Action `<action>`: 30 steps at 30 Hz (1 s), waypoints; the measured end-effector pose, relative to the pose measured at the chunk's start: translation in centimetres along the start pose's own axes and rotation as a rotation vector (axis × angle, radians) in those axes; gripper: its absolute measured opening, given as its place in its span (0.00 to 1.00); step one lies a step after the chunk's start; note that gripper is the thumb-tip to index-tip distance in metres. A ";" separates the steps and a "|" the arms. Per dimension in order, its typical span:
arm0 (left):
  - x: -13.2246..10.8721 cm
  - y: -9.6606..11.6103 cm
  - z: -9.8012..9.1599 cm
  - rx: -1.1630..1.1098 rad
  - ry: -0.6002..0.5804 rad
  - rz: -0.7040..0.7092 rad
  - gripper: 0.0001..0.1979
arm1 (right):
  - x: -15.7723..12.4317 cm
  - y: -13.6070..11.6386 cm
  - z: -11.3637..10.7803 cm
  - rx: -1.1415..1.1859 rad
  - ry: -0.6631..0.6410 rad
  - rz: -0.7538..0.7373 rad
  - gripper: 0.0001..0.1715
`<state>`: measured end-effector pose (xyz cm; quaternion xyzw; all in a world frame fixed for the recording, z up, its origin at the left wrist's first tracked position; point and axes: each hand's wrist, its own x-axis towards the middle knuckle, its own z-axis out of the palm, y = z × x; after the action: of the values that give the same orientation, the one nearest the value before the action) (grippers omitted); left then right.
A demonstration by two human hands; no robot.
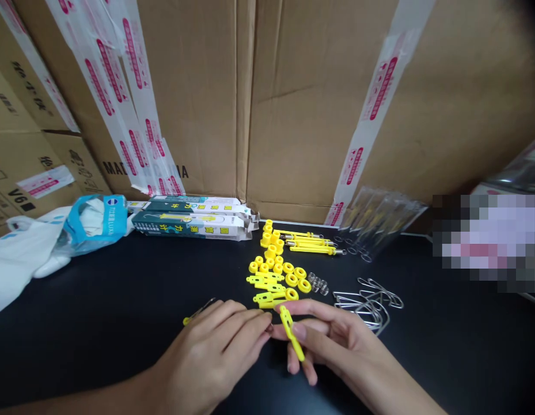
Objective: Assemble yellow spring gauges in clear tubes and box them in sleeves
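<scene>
My right hand (331, 346) pinches a flat, elongated yellow plastic part (291, 334) between thumb and fingers. My left hand (211, 351) is curled just left of that part, with its fingertips almost reaching it. A thin metal rod with a yellow end (198, 311) sticks out past my left fingers, and its middle is hidden by them. Just beyond my hands lie loose yellow plastic rings (292, 279) and flat yellow plastic pieces (265, 282). Small metal springs (317, 282) sit to their right.
Bent wire clips (366, 302) lie right of the springs on the black table (98, 288). Yellow-tipped rods (310, 242) and printed boxes (192, 222) stand further back. A white bag (25, 259), clear plastic sleeves (379, 222) and a wall of taped cardboard cartons (293, 104) surround the table.
</scene>
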<state>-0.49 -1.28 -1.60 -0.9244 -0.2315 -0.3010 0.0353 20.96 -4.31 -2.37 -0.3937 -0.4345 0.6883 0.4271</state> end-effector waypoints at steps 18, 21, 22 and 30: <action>-0.8 -0.3 0.3 -0.382 -0.008 -0.130 0.16 | -0.5 0.2 0.5 0.004 0.093 -0.044 0.17; -0.9 -0.3 0.3 -0.363 0.000 -0.126 0.16 | -0.6 0.0 0.8 -0.016 0.121 -0.042 0.17; -1.0 -0.3 0.4 -0.356 0.005 -0.124 0.15 | -0.6 0.0 0.8 -0.025 0.121 -0.042 0.17; -1.0 -0.2 0.4 -0.308 0.039 -0.156 0.11 | -0.9 -0.1 0.8 -0.139 0.082 -0.023 0.19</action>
<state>-1.05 -1.41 -2.49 -0.8921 -0.2528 -0.3527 -0.1258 20.54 -5.34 -1.91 -0.4452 -0.4679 0.6349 0.4239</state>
